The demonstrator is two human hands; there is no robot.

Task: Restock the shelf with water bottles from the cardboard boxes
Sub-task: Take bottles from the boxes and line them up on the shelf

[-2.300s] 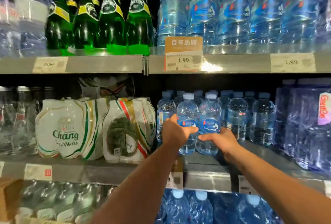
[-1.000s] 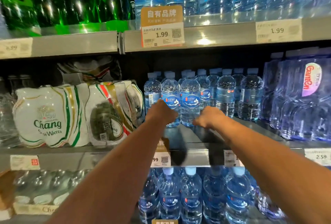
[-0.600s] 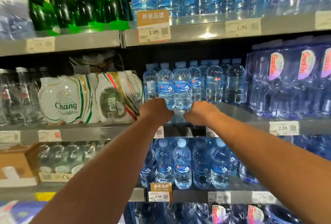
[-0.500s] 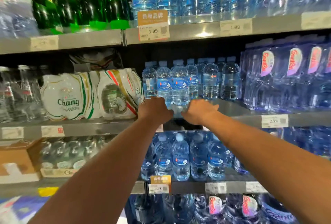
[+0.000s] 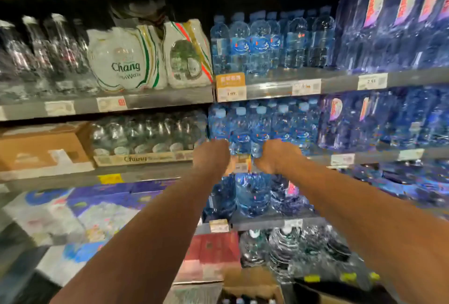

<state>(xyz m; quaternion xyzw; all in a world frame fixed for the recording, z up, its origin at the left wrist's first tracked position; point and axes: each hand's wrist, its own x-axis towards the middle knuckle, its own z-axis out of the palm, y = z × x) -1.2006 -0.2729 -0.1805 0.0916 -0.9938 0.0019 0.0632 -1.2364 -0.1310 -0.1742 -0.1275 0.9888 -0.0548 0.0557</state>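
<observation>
Small blue-labelled water bottles (image 5: 250, 43) stand in rows on the middle shelf (image 5: 274, 83), near its front edge. My left hand (image 5: 212, 155) and my right hand (image 5: 277, 156) hover side by side, lower down, in front of the shelf below and its blue bottles (image 5: 257, 128). I see both hands from the back, with fingers curled under and nothing in them. At the bottom edge an open cardboard box (image 5: 252, 288) shows a few bottle caps. The frame is blurred.
White Chang water packs (image 5: 126, 60) sit left of the small bottles, with glass bottles (image 5: 41, 53) further left. Large purple-labelled bottles (image 5: 401, 24) fill the right side. A brown carton (image 5: 41, 148) lies on the lower left shelf. Red cartons (image 5: 211, 255) stand near the floor.
Both hands have let go of the two small bottles and drawn back and down from the middle shelf. The view has tilted down, bringing lower shelves and the cardboard box into sight.
</observation>
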